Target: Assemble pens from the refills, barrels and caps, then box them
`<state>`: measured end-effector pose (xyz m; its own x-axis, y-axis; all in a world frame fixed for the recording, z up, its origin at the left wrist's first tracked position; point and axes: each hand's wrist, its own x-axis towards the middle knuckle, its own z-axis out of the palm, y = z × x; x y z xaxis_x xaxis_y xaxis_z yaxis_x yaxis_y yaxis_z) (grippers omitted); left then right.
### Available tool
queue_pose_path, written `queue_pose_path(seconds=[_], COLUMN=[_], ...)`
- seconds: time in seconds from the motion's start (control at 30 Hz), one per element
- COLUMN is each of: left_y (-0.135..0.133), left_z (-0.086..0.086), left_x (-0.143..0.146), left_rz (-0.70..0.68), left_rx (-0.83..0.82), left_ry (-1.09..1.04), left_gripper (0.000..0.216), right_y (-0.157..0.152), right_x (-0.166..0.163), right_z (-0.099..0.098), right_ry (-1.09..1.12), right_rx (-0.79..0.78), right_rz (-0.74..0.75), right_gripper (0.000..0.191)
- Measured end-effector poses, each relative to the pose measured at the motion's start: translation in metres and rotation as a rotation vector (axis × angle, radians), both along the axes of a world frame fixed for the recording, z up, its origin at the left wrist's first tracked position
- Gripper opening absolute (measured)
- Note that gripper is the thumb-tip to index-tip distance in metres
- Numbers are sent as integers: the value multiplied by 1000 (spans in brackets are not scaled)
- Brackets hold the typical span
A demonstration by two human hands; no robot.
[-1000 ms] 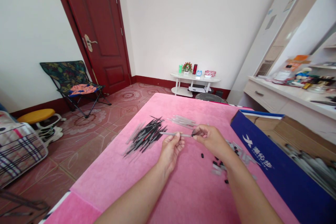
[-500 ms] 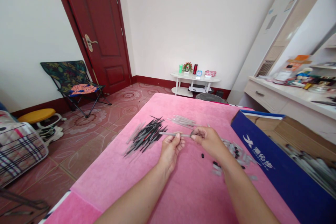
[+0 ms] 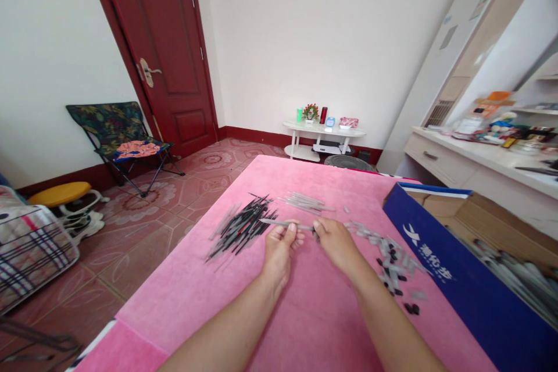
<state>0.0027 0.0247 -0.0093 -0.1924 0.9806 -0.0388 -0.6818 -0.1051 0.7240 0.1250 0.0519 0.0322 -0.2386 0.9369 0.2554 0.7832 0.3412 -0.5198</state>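
Observation:
My left hand [image 3: 279, 247] pinches a thin grey pen barrel [image 3: 279, 223] that points left over the pink table cover [image 3: 305, 314]. My right hand [image 3: 333, 241] is closed at the barrel's right end, fingers pressed on a small dark piece there. A pile of black pen refills and grey barrels [image 3: 242, 225] lies just left of my left hand. Several clear barrels [image 3: 305, 202] lie beyond my hands. Small clear caps and black end pieces [image 3: 392, 258] are scattered to the right of my right hand.
An open blue cardboard box [image 3: 440, 261] holding more pen parts stands at the table's right edge. A folding chair [image 3: 120, 136], a yellow stool [image 3: 58, 193] and a red door [image 3: 161, 46] are at the left. A small white table [image 3: 322, 136] stands by the far wall.
My right hand has moved left toward my left hand, onto the barrel's right end. More of the loose caps to its right are now uncovered.

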Motion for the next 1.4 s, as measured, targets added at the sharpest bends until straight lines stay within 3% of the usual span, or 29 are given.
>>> queue_pose_path(seconds=[0.2,0.3,0.43,0.6,0.77,0.9,1.03,1.2,1.33,1.4], left_y=[1,2,2,2,2,2,2,2,1,1], left_z=[1,3,2,2,2,2,2,2,2,1], left_x=[-1,-2,-3,-2,-2,-3,-3,-3,-4,-4], left_rz=[14,26,13,-14,-19,-21,-21,-33,-33,-44], left_rx=[13,-16,-24,-11,-23,-25,-27,-18,-15,-5], left_ry=[14,-29,-63,-68,-75,-77,-92,-92,-99,-96], left_gripper=[27,28,27,26,27,26,25,23,24,24], right_y=[0,-3,-1,2,0,1,1,1,1,1], right_x=[4,6,6,6,4,6,7,6,6,6], right_z=[-2,4,4,-2,-3,-5,-4,-3,0,0], right_ry=[304,429,450,362,375,326,358,352,389,387], right_rx=[-248,-320,-257,-220,-161,-197,-156,-231,-197,-197], right_rz=[64,90,117,86,131,93,139,112,161,170], right_gripper=[43,28,11,38,26,45,28,46,28,31])
